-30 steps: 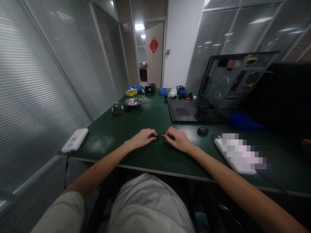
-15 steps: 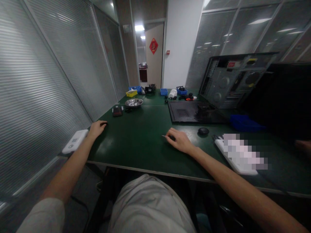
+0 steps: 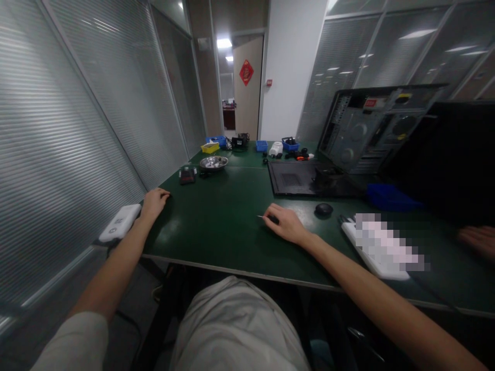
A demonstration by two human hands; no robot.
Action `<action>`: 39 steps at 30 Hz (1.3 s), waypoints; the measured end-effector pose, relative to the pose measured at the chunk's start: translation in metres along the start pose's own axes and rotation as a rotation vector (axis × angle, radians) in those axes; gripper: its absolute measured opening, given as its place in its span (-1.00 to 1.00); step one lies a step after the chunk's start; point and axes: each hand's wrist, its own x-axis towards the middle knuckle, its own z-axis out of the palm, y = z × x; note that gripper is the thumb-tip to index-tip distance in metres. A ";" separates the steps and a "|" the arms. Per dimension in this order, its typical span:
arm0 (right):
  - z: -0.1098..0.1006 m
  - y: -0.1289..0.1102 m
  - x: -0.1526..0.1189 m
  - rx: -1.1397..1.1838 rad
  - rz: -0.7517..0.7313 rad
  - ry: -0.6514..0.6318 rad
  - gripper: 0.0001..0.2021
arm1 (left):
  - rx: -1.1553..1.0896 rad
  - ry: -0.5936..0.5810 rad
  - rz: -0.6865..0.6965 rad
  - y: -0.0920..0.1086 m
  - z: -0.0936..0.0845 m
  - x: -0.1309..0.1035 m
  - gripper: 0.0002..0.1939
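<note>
My left hand (image 3: 154,203) rests at the left edge of the green table. Its fingers are closed, and a small dark bit shows at the fingertips, too small to name. Across the middle of the table lies my right hand (image 3: 285,222), closed around a small screwdriver (image 3: 274,219) with a dark handle. The thin shaft points left over the tabletop. A black computer mouse (image 3: 324,209) sits to the right of that hand. Beyond my left hand are a dark organizer-like case (image 3: 187,175) and a round metal dish (image 3: 214,163) with small pieces in it.
An open computer case (image 3: 371,129) stands at the right behind a flat black panel (image 3: 290,179). Blue tray (image 3: 390,197), white power strip (image 3: 361,247) and another person's hand (image 3: 479,239) are at right. A white device (image 3: 120,222) is by my left forearm. Small bins (image 3: 262,146) line the back.
The other person's hand at the right has come further into view. My left hand's fingers have shifted slightly; my right hand holds the screwdriver in nearly the same place.
</note>
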 end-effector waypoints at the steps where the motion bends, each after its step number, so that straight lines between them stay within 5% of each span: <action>1: 0.000 0.001 0.000 0.000 0.002 0.002 -0.85 | 0.006 0.000 0.006 0.001 0.000 0.000 -0.69; 29: -0.002 0.000 0.000 -0.014 -0.013 0.002 -0.86 | 0.292 -0.002 -0.021 0.028 -0.003 -0.016 -0.58; 35: -0.004 0.000 -0.001 -0.021 -0.008 0.001 -0.87 | 0.004 0.022 -0.149 0.030 -0.021 -0.013 -0.66; 39: -0.002 0.001 0.000 -0.019 -0.008 -0.007 -0.86 | -0.550 0.235 -0.386 0.052 -0.043 -0.038 -0.69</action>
